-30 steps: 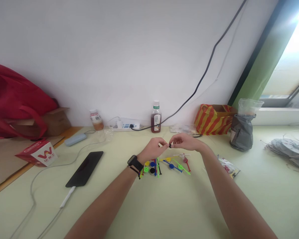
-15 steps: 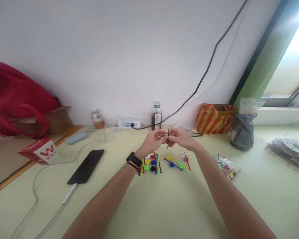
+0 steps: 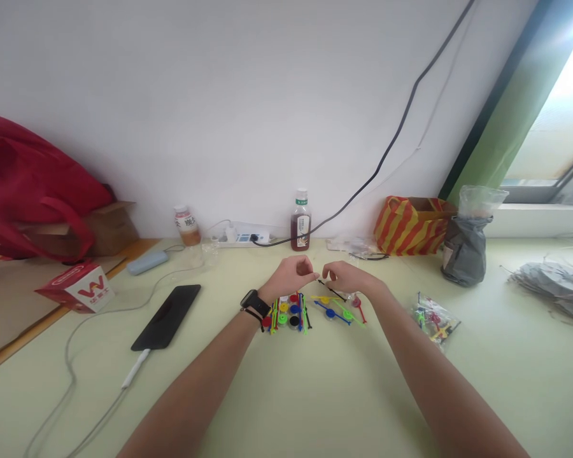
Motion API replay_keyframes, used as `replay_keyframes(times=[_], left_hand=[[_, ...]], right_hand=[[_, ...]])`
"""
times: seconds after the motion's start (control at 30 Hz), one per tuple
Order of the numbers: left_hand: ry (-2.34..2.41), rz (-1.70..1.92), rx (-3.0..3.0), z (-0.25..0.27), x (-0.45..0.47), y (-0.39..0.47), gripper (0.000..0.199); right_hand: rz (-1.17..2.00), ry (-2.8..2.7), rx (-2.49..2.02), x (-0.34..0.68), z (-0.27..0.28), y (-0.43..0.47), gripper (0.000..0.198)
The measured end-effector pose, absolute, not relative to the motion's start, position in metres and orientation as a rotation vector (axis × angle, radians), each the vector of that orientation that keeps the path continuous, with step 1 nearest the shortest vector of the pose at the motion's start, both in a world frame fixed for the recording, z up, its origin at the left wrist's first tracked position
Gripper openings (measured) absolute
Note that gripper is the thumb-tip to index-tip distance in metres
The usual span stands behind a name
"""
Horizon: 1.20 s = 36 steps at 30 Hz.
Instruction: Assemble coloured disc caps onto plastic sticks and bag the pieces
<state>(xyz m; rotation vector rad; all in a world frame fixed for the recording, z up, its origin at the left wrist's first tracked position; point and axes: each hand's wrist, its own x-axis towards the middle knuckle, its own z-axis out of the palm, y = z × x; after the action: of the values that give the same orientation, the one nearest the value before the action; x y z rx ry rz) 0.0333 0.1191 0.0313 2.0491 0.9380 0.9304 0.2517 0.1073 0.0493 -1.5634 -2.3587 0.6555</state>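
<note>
My left hand [image 3: 291,277] has its fingers curved and apart from the thumb, with the thumb tip close to one end of a thin black arrow spinner [image 3: 335,292]. My right hand [image 3: 347,276] bends its fingers down at that black arrow, which slants below them; the fingertips are partly hidden. Beneath the hands on the table lie a blue arrow spinner [image 3: 331,313], a green one [image 3: 347,314], a yellow one [image 3: 326,299] and a red one [image 3: 358,306]. Left of these is a tight group of colored arrows and round bases [image 3: 294,310].
A packet of colored parts [image 3: 435,321] lies right of my right forearm. A phone [image 3: 166,317] on a cable lies at left, near a red and white box [image 3: 79,287]. Along the wall stand a dark drink bottle [image 3: 300,222], a power strip [image 3: 246,238] and a striped bag [image 3: 405,226].
The black arrow has gone from upright between both hands to slanting low over the other spinners. Both hands have lowered slightly, and the left fingers have parted from it.
</note>
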Motion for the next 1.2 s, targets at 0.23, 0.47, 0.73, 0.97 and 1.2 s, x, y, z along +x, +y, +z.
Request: replay_keyframes(times=[0.23,0.47,0.73,0.97,1.2], left_hand=[[0.958,0.703,2.262,0.024,0.035,0.118,0.023],[0.981,0.576,2.34,0.024,0.036,0.112,0.024],[0.932,0.672,2.313,0.031,0.037,0.11,0.023],[0.723,0.992,2.058,0.044,0.051,0.101,0.029],[0.8,1.037,2.079,0.039,0.053,0.098,0.017]], right_hand=[[0.962,-2.589,-1.487,0.245,0.059,0.101,0.02],[1.166,-2.542,-1.632,0.257,0.066,0.099,0.02],[1.274,-2.195,-1.463,0.273,0.074,0.1,0.018],[1.263,-1.903,-1.183,0.259,0.071,0.102,0.01],[0.895,-2.116,-1.479,0.253,0.073,0.099,0.01]])
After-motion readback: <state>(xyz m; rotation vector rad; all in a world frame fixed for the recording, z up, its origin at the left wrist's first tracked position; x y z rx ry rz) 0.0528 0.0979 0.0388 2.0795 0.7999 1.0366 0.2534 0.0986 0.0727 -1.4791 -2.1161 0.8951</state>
